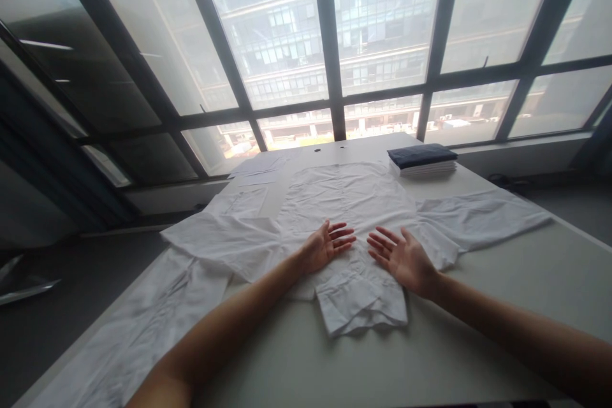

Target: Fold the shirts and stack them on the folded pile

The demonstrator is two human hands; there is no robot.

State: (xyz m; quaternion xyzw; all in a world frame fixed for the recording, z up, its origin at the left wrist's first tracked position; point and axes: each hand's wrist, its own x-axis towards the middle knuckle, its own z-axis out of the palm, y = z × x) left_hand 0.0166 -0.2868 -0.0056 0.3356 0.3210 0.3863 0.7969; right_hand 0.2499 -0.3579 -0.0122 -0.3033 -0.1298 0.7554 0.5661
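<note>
A white shirt [344, 194] lies spread over the table, wrinkled, its sleeves reaching out to both sides and its collar end toward me. Above its near part is my left hand [327, 247], palm turned up and inward, fingers stretched and apart. Facing it across a small gap, my right hand [400, 259] has its palm up too, with fingers spread. Neither hand holds anything. Whether the backs of the hands touch the cloth I cannot tell.
More white cloth [143, 325] lies along the table's left side. A folded dark blue garment [421, 155] tops a stack of folded white ones [425, 169] at the back right. White sheets [261, 169] lie at the back left. Beyond the white table [502, 306] stand large windows [382, 25].
</note>
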